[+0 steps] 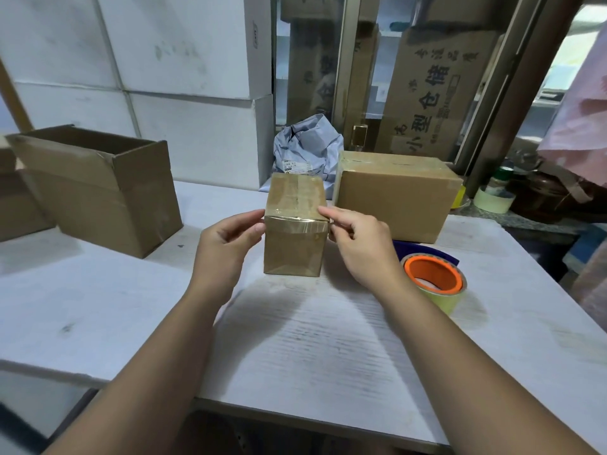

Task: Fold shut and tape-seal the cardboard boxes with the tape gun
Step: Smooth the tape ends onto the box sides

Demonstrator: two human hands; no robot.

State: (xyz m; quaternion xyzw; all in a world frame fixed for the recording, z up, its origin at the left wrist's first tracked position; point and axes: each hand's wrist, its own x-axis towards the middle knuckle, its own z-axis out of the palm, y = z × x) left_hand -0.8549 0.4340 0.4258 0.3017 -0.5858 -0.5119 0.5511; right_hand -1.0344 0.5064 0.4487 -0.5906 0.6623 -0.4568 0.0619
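While the open box (98,188) stands unsealed toward the left edge of the table (98,307), the left hand (226,244) braces the small box (295,251) with thumb and curled fingers at its upper left face. This box stands near the table's middle, flaps shut, with glossy tape over the top seam and front edge. The right hand (361,244) lays its index finger along the taped top edge and curls the other fingers around the right corner. Judged light and stiff, but slick on the tape, so grip the bare cardboard side faces. A sealed box (394,195) sits behind, and the tape gun (433,277) lies near the right edge.
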